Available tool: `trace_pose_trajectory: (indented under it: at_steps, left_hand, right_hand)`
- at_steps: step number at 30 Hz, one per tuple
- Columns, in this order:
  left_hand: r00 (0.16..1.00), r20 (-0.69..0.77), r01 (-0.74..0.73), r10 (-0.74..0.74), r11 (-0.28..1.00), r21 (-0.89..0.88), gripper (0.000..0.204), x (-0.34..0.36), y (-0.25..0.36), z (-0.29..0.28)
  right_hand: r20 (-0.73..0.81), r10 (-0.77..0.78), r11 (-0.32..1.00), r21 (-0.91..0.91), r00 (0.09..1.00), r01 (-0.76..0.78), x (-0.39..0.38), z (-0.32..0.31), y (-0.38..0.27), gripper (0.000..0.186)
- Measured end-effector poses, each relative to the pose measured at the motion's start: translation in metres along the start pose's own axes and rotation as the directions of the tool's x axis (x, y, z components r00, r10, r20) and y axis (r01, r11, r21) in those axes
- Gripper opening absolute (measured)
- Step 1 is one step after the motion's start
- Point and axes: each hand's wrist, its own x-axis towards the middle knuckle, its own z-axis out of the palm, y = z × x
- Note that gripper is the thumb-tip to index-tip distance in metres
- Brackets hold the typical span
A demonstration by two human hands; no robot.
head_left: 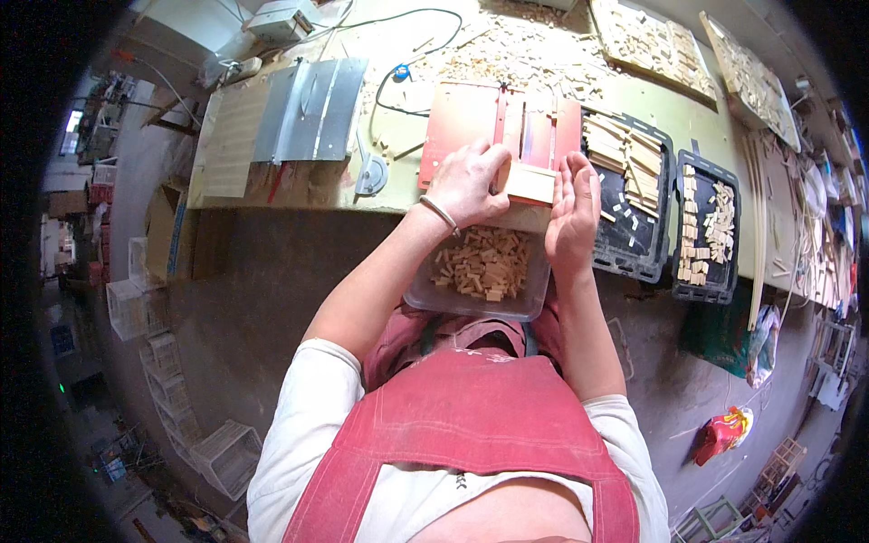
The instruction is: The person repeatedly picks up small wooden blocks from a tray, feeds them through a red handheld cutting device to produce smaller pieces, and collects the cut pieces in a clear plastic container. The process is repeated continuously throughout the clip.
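My left hand [471, 185], with a band at the wrist, is closed at the near edge of a red table saw [453, 122]. Its curled fingers grip the left end of a pale wooden piece [531, 183], which lies crosswise on the saw top. Whether this is one piece or several side by side, I cannot tell. My right hand [574, 213] has its fingers straight and together, palm turned inward, against the right end of the wood. Below both hands, a clear plastic bin [425, 301] holds many small wooden blocks [484, 262].
Right of the saw, a black crate [625, 262] holds wooden strips [641, 163], and a smaller black crate [704, 291] holds cut blocks. Left on the bench [389, 195] stand a grey saw table [312, 109] and a protractor-like gauge [372, 174]. Wood scraps [516, 50] cover the back.
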Motion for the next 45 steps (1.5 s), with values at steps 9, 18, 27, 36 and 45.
trace_pose_trajectory:
  at_steps: [9, 18, 27, 36, 45]
  left_hand:
    - [0.999, 0.038, 0.008, -0.008, 1.000, -0.003, 0.046, 0.002, -0.001, -0.002]
    - [0.998, 0.057, 0.018, -0.019, 0.999, 0.030, 0.045, 0.003, 0.001, -0.004]
    - [0.998, 0.068, 0.018, -0.019, 1.000, 0.017, 0.045, 0.004, 0.001, -0.004]
    - [1.000, 0.004, -0.017, 0.017, 0.996, -0.091, 0.054, 0.003, -0.007, 0.000]
    - [0.999, 0.031, -0.034, 0.034, 0.999, 0.004, 0.049, 0.004, -0.005, -0.001]
  right_hand:
    - [-0.015, -0.099, 0.953, -0.289, 0.995, 0.090, 0.004, -0.013, -0.004, 0.045]
    - [-0.006, 0.016, 0.943, -0.332, 1.000, -0.017, 0.007, -0.011, -0.008, 0.041]
    - [0.583, -0.107, 0.039, -0.807, 0.806, 0.589, 0.007, -0.031, -0.021, 0.030]
    - [0.687, -0.082, 0.039, -0.721, 0.722, 0.692, 0.019, -0.034, -0.023, 0.016]
    - [0.753, -0.080, -0.023, -0.657, 0.653, 0.754, 0.024, -0.039, -0.023, 0.015]
